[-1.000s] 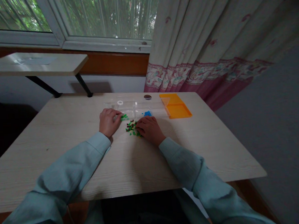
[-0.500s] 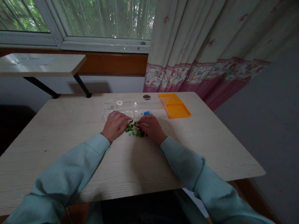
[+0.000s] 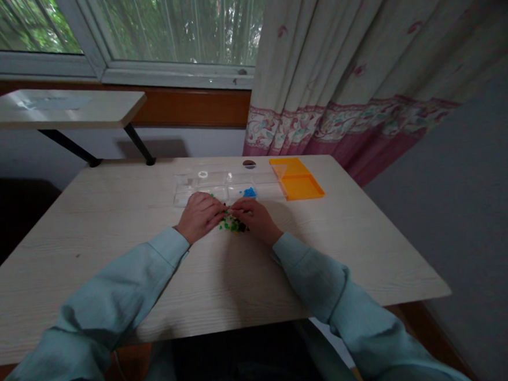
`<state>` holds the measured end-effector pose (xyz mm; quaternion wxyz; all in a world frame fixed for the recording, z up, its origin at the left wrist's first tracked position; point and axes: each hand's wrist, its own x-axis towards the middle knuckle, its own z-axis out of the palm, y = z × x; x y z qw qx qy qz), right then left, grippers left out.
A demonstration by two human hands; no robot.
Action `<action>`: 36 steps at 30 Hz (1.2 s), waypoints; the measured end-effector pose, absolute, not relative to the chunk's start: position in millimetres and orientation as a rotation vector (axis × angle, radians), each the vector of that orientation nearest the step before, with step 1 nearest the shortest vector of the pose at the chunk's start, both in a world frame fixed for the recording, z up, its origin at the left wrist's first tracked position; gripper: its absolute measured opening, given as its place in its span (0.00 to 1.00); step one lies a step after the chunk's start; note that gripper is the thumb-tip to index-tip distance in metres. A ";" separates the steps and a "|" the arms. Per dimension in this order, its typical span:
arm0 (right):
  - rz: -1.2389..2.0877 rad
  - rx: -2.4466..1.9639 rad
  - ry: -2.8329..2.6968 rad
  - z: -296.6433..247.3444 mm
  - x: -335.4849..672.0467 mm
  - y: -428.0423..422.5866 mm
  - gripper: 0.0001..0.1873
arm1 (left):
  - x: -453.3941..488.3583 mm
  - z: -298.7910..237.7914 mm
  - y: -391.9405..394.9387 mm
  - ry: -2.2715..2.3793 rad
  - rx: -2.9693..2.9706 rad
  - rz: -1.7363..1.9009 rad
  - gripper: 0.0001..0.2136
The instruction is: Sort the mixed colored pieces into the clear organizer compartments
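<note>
A small pile of tiny green, yellow and dark brown pieces (image 3: 229, 225) lies on the table, partly covered by my hands. My left hand (image 3: 201, 216) reaches over its left side, fingers bent and pressed together, tips at the pile's far edge. From the right, my right hand (image 3: 257, 218) meets it with fingertips pinched, almost touching the left ones. Anything between the fingertips is too small to name. Just beyond is a clear compartment tray (image 3: 177, 197), with blue pieces (image 3: 249, 192) in a near compartment and a few green bits (image 3: 212, 195) by my left knuckles.
An orange tray or lid (image 3: 302, 188) lies at the right end of the clear tray. Behind is a brown round spot (image 3: 249, 164) on the table (image 3: 109, 241). A raised shelf (image 3: 109, 110) stands at the back left; a curtain (image 3: 299, 94) hangs at the back right.
Both hands have shifted slightly, and their fingertips have come together over the pile's far part. My left hand covers more of the pieces. Green bits now show in the tray.
</note>
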<state>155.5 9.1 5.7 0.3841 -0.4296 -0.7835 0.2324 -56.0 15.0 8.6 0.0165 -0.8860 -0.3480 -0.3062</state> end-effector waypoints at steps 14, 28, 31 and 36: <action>0.206 -0.960 -2.596 17.0 182.0 8.3 0.09 | -80.2 1.4 39.5 -1.585 -2.375 -1.164 0.13; -0.102 -1.085 -2.678 26.8 170.5 -6.5 0.08 | -82.7 -7.3 44.5 -1.657 -2.337 -1.141 0.11; -0.109 -1.078 -2.666 26.0 169.0 -6.9 0.08 | -82.2 -6.5 43.7 -1.656 -2.338 -1.126 0.12; -0.114 -1.075 -2.635 21.8 168.6 -5.9 0.08 | -81.1 -6.7 43.3 -1.660 -2.361 -1.084 0.12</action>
